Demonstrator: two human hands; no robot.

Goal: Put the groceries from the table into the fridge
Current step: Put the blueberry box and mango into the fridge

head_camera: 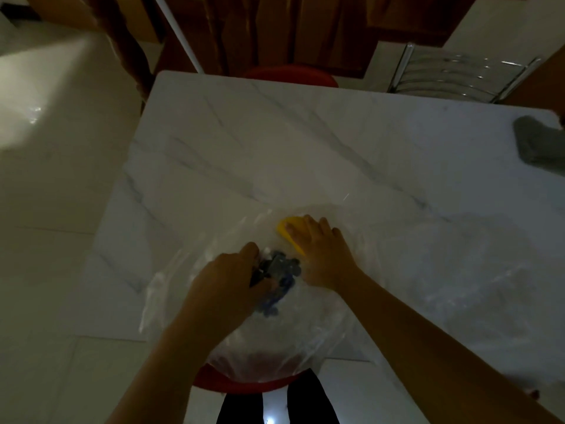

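A large clear plastic bag lies on the near edge of the white marble table. Inside it I see a yellow item and a dark blue bundle. My right hand lies flat over the yellow item, fingers spread across it. My left hand is curled around the dark blue bundle at the bag's middle. Whether the hands are inside the bag or pressing through the plastic is unclear. Something reddish shows through the bag's near end.
A red stool stands under the table's near edge and another red seat at the far side. A grey cloth lies at the table's right edge. A chrome chair back stands far right. More clear plastic lies at the right.
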